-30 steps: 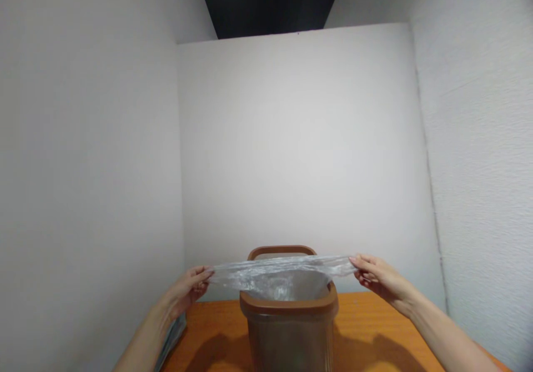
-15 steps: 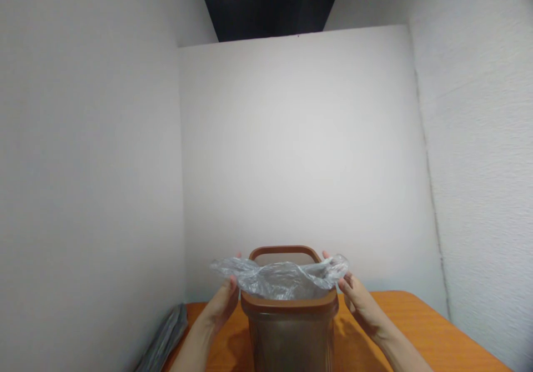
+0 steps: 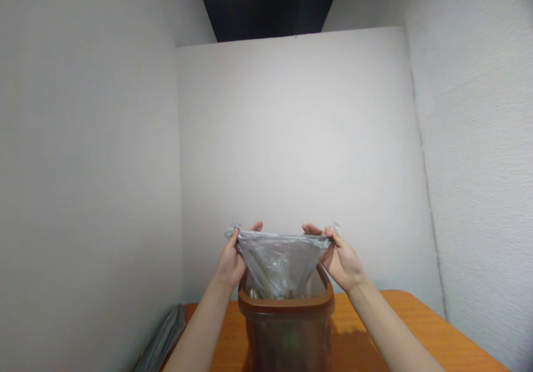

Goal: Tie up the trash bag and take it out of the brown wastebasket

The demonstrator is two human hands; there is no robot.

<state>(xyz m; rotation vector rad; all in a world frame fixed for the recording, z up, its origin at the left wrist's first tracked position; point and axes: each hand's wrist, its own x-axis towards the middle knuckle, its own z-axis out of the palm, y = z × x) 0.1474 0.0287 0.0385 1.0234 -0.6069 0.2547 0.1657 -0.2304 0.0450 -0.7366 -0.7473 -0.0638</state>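
Note:
A clear plastic bag (image 3: 281, 258) is stretched between my two hands above a brown trash bin (image 3: 287, 305), its lower part hanging down inside the bin. My left hand (image 3: 233, 258) pinches the bag's top left corner between thumb and fingers. At the top right corner, my right hand (image 3: 339, 258) grips the bag the same way, fingers pointing inward. The bag's upper edge runs nearly straight from hand to hand. The bin stands upright, and its far rim is hidden behind the bag.
The bin stands on an orange wooden table (image 3: 353, 341). At the table's left edge lies a dark grey bundle of folded plastic (image 3: 164, 336). White walls (image 3: 266, 139) close in the table at the back and both sides.
Both hands have risen and come closer together, pulling the bag's edge up above the rim. The bag, bunched over the rim before, is now drawn taut.

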